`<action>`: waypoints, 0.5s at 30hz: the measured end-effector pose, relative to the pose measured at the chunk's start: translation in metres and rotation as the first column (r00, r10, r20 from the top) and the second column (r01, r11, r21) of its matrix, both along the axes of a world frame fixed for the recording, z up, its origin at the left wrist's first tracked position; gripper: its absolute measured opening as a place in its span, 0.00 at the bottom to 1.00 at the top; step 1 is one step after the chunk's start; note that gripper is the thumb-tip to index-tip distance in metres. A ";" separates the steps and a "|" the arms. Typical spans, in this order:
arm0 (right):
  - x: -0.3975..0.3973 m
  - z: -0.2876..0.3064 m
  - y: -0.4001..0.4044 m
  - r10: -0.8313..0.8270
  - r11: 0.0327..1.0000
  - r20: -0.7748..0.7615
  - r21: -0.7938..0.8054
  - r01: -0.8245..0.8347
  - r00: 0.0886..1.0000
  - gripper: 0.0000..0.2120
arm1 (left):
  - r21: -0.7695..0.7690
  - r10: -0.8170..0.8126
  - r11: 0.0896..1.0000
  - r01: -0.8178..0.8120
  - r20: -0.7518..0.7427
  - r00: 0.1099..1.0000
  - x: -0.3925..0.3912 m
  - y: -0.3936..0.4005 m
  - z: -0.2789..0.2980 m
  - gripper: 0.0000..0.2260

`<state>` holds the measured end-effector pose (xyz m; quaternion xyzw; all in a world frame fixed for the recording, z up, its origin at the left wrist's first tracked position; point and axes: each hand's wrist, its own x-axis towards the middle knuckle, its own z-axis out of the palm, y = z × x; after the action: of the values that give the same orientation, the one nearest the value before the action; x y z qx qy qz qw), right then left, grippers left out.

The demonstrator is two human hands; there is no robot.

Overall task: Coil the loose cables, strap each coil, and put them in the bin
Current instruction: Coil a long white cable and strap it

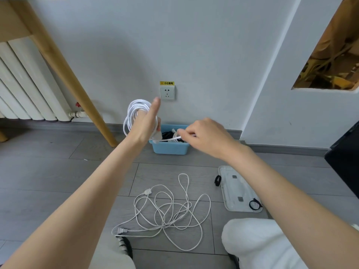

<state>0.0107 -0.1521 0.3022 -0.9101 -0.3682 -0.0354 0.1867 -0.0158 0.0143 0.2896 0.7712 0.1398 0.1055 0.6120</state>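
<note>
A white cable coil (134, 111) is looped around my left hand (147, 123), raised in front of the wall with the thumb pointing up. Its free end runs right to my right hand (202, 135), which pinches the white cable above the blue bin (169, 149). The bin stands against the wall and holds dark and white coiled cables. A second white cable (171, 212) lies loose and tangled on the floor in front of me, with a plug at each end. Two black straps lie by a clear tray: one (217, 180) at its left edge, one (254, 204) at its near right corner.
The clear tray (235, 189) rests on the grey floor to the right. A wooden table leg (71, 74) slants down on the left beside a white radiator (25, 82). A wall socket (167, 92) sits above the bin. My knees are at the bottom.
</note>
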 end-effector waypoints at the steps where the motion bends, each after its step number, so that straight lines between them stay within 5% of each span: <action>1: 0.003 0.005 -0.004 -0.036 0.999 0.045 0.035 0.035 0.998 0.26 | 0.023 -0.074 0.997 0.076 -0.058 0.996 -0.001 0.001 -0.002 0.26; 5: 0.012 0.017 -0.021 -0.248 0.949 0.177 0.243 0.202 0.952 0.24 | -0.035 -0.444 0.884 0.466 -0.369 0.816 -0.008 0.001 -0.006 0.30; 7: 0.015 0.015 -0.025 -0.312 0.924 0.213 0.296 0.244 0.926 0.24 | -0.135 -0.555 0.823 0.552 -0.399 0.730 -0.007 -0.003 -0.011 0.30; 11: 0.022 0.005 -0.029 -0.396 0.893 0.217 0.319 0.319 0.892 0.24 | -0.427 -0.747 0.663 0.615 -0.318 0.584 -0.009 -0.018 -0.004 0.29; 15: 0.030 -0.008 -0.029 -0.413 0.884 0.100 0.284 0.372 0.905 0.24 | -0.427 -0.858 0.494 0.758 -0.096 0.505 -0.010 -0.024 0.001 0.25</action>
<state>0.0407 -0.1808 0.2942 -0.9280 -0.1817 -0.1919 0.2628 -0.0262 -0.0094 0.2902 0.6361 -0.1377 -0.3394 0.6791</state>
